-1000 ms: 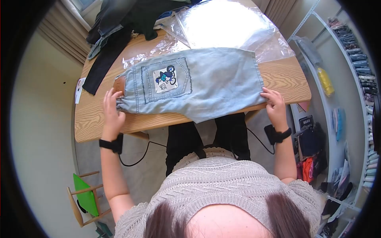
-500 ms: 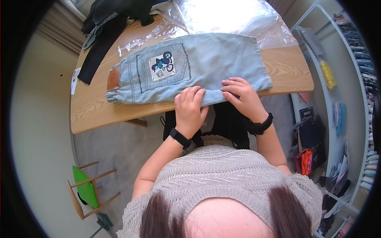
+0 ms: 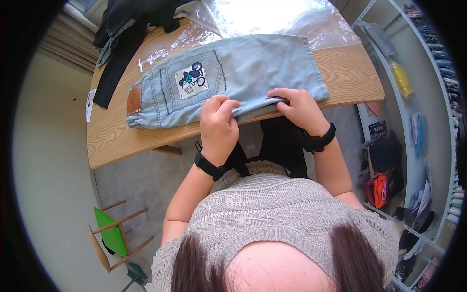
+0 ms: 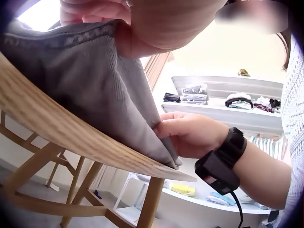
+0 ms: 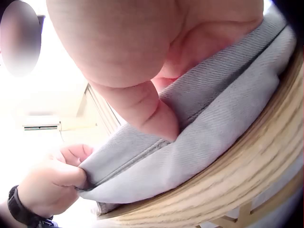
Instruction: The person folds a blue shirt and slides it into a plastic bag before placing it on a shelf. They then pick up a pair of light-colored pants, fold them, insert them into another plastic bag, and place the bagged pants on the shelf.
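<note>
Light blue denim jeans (image 3: 253,68) lie folded lengthwise along the table's near side, waistband with a brown leather patch (image 3: 134,100) at the left and leg hem at the right. A back pocket carries a square patch (image 3: 191,82) of a cyclist. My left hand (image 3: 219,129) pinches the near edge of the denim, fingers curled over it. To its right, my right hand (image 3: 301,112) grips the same edge between thumb and fingers. In the right wrist view the thumb (image 5: 159,118) presses into a fold of the cloth, which is raised slightly at the table's rim.
Clear plastic bags (image 3: 262,17) lie on the wooden table (image 3: 352,73) behind the jeans. Dark clothes (image 3: 121,53) are heaped at the back left. Shelves of folded garments (image 3: 442,82) stand at the right, and a green-seated chair (image 3: 112,231) is at the lower left.
Both hands came inward from the waistband and hem to the middle of the near edge. The fingers then curled and took hold of the denim there, lifting it a little.
</note>
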{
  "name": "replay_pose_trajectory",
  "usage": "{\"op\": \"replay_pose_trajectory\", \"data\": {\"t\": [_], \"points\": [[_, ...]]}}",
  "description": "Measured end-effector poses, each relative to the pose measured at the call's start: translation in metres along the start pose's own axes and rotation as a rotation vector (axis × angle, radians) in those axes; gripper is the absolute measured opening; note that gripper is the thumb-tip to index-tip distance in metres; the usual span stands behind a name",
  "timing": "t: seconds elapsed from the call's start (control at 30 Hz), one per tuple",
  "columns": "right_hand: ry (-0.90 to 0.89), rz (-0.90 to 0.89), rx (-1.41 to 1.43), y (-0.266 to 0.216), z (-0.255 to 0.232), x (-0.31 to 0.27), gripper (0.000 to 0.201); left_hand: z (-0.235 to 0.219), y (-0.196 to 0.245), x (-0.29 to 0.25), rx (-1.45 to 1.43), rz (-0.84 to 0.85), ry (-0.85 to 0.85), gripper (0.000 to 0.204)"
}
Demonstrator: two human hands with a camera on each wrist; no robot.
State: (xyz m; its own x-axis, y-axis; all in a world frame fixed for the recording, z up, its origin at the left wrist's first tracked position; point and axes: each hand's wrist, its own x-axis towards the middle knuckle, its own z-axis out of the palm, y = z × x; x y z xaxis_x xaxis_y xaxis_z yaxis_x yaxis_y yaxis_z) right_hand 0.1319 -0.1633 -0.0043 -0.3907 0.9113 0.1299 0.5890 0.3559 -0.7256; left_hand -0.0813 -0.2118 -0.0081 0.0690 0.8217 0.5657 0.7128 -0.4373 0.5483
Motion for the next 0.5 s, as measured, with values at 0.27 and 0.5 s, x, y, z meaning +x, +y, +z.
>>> {"op": "replay_pose_trajectory", "data": {"t": [0.27,0.5], "points": [[0.069,-0.036,0.013,0.006,0.002,0.001,0.025,0.01,-0.003,-0.007,0.165,0.002,0.058,0.036],[0.186,-0.238,-0.268,0.029,-0.006,-0.004,0.035,0.011,-0.012,-0.022,0.091,0.089,0.007,0.039]]}}
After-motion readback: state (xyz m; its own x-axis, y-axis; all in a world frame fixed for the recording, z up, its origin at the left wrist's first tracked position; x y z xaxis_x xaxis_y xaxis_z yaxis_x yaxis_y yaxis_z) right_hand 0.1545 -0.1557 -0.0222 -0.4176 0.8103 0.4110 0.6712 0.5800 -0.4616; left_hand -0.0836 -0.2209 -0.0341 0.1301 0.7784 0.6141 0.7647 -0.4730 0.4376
